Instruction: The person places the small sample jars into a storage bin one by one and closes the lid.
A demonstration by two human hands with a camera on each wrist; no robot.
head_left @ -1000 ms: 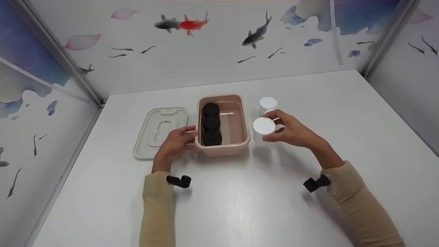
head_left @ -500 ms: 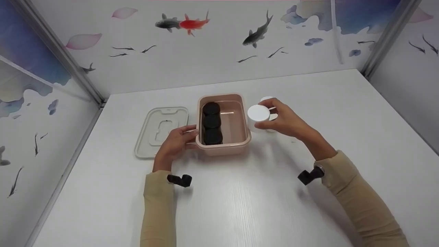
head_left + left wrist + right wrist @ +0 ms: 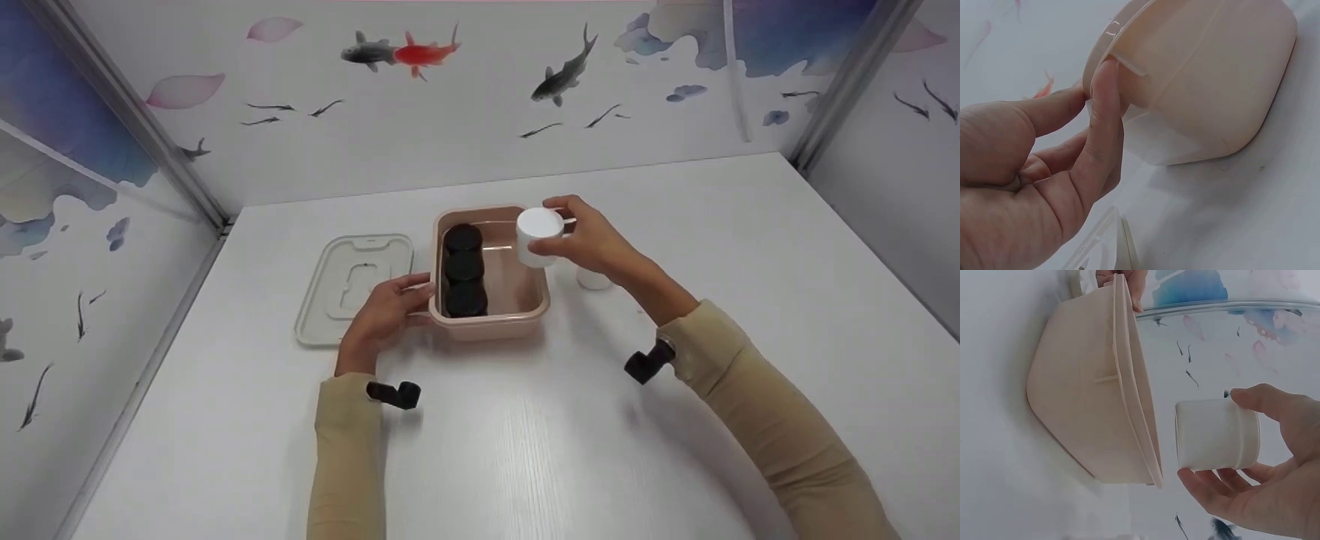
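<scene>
My right hand grips a white round jar by its sides, above the right part of a pink plastic box. In the right wrist view the jar is apart from the box, with thumb and fingers on opposite sides. My left hand pinches the box's left rim; the left wrist view shows the thumb and fingers of that hand on either side of the rim. Inside the box, three black round-topped jars stand in a row along the left wall.
A pale grey lid lies on the white table left of the box. Another white jar stands to the box's right, partly hidden by my right hand. Printed panels enclose the table at the back and sides.
My right hand has carried the white jar up, away from me and leftward, from beside the box to above its right part. My left hand stays on the rim.
</scene>
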